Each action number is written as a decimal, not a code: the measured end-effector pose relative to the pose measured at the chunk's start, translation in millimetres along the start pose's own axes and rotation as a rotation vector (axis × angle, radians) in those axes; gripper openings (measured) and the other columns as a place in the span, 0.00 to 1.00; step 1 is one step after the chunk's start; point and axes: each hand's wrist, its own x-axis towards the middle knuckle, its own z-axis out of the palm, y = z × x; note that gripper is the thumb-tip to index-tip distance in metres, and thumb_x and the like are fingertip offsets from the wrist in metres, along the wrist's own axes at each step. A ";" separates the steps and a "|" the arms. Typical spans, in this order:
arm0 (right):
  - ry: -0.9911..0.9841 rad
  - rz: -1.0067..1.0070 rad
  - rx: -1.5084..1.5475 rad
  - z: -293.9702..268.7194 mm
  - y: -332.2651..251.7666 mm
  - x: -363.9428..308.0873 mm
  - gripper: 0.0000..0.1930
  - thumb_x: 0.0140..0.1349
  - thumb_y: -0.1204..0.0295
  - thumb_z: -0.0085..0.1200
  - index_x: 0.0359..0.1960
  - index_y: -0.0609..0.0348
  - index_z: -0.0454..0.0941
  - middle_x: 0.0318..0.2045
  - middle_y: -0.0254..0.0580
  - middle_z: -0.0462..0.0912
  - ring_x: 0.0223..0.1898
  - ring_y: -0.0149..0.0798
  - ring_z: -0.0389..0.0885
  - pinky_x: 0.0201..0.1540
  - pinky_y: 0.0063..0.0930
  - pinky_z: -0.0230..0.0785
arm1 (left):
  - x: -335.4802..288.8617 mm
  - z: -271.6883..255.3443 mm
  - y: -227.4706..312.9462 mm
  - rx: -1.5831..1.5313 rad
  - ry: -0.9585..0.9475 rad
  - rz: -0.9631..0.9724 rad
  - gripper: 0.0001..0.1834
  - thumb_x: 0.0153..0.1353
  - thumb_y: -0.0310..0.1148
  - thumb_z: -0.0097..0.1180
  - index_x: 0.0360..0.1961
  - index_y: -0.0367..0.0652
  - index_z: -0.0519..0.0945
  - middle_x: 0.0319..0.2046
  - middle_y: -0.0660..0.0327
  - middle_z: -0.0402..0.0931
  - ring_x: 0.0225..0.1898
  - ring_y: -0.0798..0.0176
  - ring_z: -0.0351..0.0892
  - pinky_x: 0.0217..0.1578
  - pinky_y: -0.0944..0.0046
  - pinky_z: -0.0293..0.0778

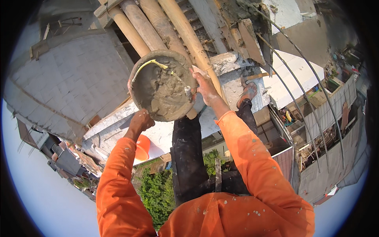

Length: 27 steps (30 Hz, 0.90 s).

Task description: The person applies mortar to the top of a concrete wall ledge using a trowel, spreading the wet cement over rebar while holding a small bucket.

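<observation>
- Head view, looking steeply down: a pale, whitish ledge (pixel 158 146) slants across beneath the worker, and past its lower edge bushy green foliage (pixel 156 189) shows far below.
- Ahead, a row of round tan wooden poles (pixel 183 27) runs up from behind the vessel, hemming in that side; a broad grey roof (pixel 73 79) spreads out on the left.
- To the right, long curved dark rods (pixel 304 93) arc down well apart from the right arm; a foot (pixel 248 94) stands on the ledge between them and the poles.
- An open-topped orange plastic bucket (pixel 143 148) sits just beside the left forearm, leaving little room there.
- The round dark-grey bowl (pixel 136 96), holding lumpy wet grey mortar (pixel 166 89) and a thin yellow-green strip (pixel 147 64), lies in front of the body, between both hands. I can't tell whether anything beneath supports it.
- The left hand (pixel 141 119) is curled tight at the bowl's near-left rim, its thumb hard to make out.
- Opposite and slightly farther forward, the right hand (pixel 206 87) pinches the right rim, with fingers bent around it.
</observation>
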 end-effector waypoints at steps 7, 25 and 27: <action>0.015 -0.043 -0.021 8.3 -13.0 -8.6 0.29 0.63 0.64 0.42 0.63 0.69 0.59 0.63 0.51 0.64 0.64 0.40 0.61 0.66 0.28 0.49 | 35.7 42.0 46.2 -0.559 0.227 -0.097 0.16 0.45 0.33 0.57 0.35 0.35 0.78 0.32 0.42 0.78 0.36 0.40 0.78 0.37 0.51 0.73; 0.097 -0.060 0.099 12.3 1.2 -2.6 0.30 0.63 0.65 0.40 0.65 0.68 0.57 0.65 0.46 0.62 0.67 0.38 0.57 0.65 0.26 0.46 | 20.2 59.0 28.8 -0.766 0.171 -0.068 0.26 0.44 0.33 0.62 0.47 0.37 0.77 0.41 0.42 0.78 0.45 0.44 0.78 0.45 0.56 0.73; 0.088 -0.052 0.089 11.6 0.9 -1.9 0.30 0.63 0.65 0.40 0.65 0.69 0.56 0.65 0.47 0.62 0.67 0.38 0.57 0.66 0.25 0.46 | 23.5 70.4 21.2 -0.745 0.231 -0.063 0.25 0.44 0.33 0.61 0.46 0.36 0.77 0.42 0.43 0.78 0.45 0.44 0.77 0.45 0.57 0.72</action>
